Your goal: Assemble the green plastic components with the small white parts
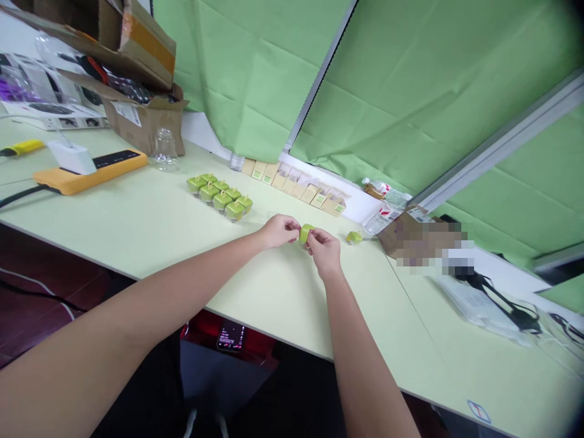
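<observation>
Above the middle of the table, my right hand (325,249) pinches a small green lid (306,232) between thumb and fingertips. Close against its left side is my left hand (281,231), the fingers curled and pressed together; what they grip, if anything, is too small to make out. A single green-capped clear piece (354,237) sits on the table to the right of my hands. To the left, a block of several green-capped clear cups (219,196) with small knobs on top stands in two rows.
Small tan boxes (292,182) line the wall behind. Plastic bottles (383,207) lie near a cardboard box (406,234) at right. On the left are an orange power strip (98,172), a clear jar (165,149) and open cartons (141,121). A phone (230,336) shows below the table's front edge.
</observation>
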Action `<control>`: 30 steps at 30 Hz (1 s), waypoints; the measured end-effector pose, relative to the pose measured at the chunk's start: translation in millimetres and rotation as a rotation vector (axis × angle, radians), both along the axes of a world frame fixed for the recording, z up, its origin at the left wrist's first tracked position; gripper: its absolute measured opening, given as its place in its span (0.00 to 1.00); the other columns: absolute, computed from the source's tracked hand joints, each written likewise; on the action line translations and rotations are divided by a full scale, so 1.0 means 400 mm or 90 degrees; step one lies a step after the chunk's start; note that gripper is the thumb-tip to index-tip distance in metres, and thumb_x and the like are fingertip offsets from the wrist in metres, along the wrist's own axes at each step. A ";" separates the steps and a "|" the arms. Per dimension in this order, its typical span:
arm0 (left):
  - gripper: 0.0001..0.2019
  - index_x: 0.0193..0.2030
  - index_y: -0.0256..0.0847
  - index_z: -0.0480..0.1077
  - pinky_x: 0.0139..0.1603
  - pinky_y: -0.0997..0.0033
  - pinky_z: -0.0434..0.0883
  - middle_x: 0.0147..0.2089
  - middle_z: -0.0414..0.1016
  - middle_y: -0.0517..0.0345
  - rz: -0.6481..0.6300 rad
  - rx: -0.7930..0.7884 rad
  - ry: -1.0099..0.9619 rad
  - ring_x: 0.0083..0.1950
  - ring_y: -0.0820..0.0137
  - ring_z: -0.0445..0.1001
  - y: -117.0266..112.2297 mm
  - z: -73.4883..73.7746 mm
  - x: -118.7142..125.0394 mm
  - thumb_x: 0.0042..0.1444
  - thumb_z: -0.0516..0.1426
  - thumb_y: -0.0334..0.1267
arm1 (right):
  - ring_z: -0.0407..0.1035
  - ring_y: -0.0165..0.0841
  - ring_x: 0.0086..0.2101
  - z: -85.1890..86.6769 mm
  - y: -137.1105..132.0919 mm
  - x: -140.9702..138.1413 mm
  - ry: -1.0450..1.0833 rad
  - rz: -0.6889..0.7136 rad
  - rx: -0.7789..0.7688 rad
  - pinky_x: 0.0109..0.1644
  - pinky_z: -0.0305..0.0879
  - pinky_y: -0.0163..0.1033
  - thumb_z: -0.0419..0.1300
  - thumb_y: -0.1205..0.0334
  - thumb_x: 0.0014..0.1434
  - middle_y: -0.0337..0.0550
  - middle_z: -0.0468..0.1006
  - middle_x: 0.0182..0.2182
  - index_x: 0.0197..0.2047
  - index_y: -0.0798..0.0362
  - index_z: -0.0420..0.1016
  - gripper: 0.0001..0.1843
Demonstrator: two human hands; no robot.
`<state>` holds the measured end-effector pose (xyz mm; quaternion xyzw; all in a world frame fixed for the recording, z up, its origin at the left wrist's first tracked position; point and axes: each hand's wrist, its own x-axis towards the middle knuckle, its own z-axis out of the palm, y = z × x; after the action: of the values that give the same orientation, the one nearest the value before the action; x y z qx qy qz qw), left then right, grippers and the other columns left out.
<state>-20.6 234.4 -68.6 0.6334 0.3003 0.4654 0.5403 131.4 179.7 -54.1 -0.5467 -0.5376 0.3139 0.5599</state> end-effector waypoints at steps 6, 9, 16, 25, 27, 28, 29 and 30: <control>0.06 0.32 0.35 0.74 0.31 0.75 0.66 0.26 0.73 0.61 -0.002 0.105 0.079 0.26 0.76 0.69 -0.005 0.000 -0.015 0.46 0.58 0.30 | 0.63 0.28 0.24 -0.002 0.002 0.010 -0.010 0.002 -0.026 0.21 0.56 0.33 0.68 0.53 0.45 0.39 0.73 0.22 0.31 0.55 0.80 0.14; 0.05 0.31 0.36 0.73 0.31 0.75 0.64 0.28 0.73 0.61 0.021 0.150 0.118 0.28 0.75 0.68 -0.004 -0.002 -0.022 0.45 0.59 0.33 | 0.64 0.29 0.24 -0.006 0.001 0.009 -0.021 0.029 -0.037 0.22 0.57 0.33 0.68 0.51 0.46 0.39 0.74 0.23 0.32 0.54 0.79 0.15; 0.03 0.27 0.39 0.66 0.28 0.75 0.59 0.24 0.67 0.65 0.063 0.164 0.148 0.26 0.75 0.64 -0.009 -0.001 -0.024 0.47 0.55 0.35 | 0.70 0.31 0.28 -0.007 0.004 -0.005 0.002 0.077 -0.059 0.24 0.63 0.33 0.66 0.44 0.49 0.42 0.78 0.30 0.37 0.52 0.78 0.20; 0.04 0.28 0.40 0.64 0.29 0.75 0.64 0.25 0.67 0.64 -0.003 0.100 0.101 0.28 0.73 0.70 -0.003 -0.007 -0.027 0.51 0.51 0.35 | 0.71 0.30 0.30 0.010 -0.010 -0.017 0.103 0.142 -0.105 0.36 0.73 0.38 0.67 0.50 0.49 0.39 0.78 0.30 0.33 0.52 0.79 0.14; 0.03 0.31 0.40 0.65 0.29 0.75 0.65 0.27 0.69 0.63 -0.023 0.084 0.094 0.28 0.73 0.71 -0.005 -0.004 -0.026 0.52 0.52 0.36 | 0.72 0.30 0.31 0.010 -0.008 -0.010 0.129 0.149 -0.104 0.39 0.74 0.38 0.69 0.52 0.47 0.39 0.79 0.33 0.35 0.51 0.80 0.14; 0.03 0.32 0.40 0.65 0.28 0.76 0.66 0.28 0.69 0.63 -0.026 0.081 0.096 0.28 0.74 0.71 -0.007 -0.003 -0.025 0.52 0.52 0.36 | 0.73 0.30 0.32 0.010 -0.007 -0.007 0.139 0.149 -0.104 0.40 0.74 0.39 0.70 0.53 0.46 0.39 0.80 0.34 0.36 0.51 0.80 0.15; 0.03 0.33 0.40 0.66 0.28 0.76 0.66 0.28 0.69 0.63 -0.022 0.083 0.103 0.28 0.74 0.72 -0.007 -0.002 -0.024 0.53 0.53 0.36 | 0.73 0.30 0.32 0.009 -0.006 -0.004 0.147 0.145 -0.104 0.41 0.74 0.39 0.70 0.53 0.45 0.39 0.80 0.35 0.37 0.51 0.80 0.16; 0.03 0.33 0.40 0.66 0.28 0.76 0.66 0.28 0.69 0.63 -0.012 0.092 0.113 0.28 0.74 0.71 -0.008 -0.002 -0.022 0.53 0.53 0.36 | 0.73 0.30 0.31 0.009 -0.005 -0.001 0.150 0.141 -0.105 0.41 0.74 0.39 0.71 0.53 0.45 0.39 0.80 0.35 0.37 0.51 0.80 0.17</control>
<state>-29.6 231.3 -69.2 0.7124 0.3067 0.4226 0.4688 130.8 177.8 -50.7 -0.4878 -0.4976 0.4785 0.5343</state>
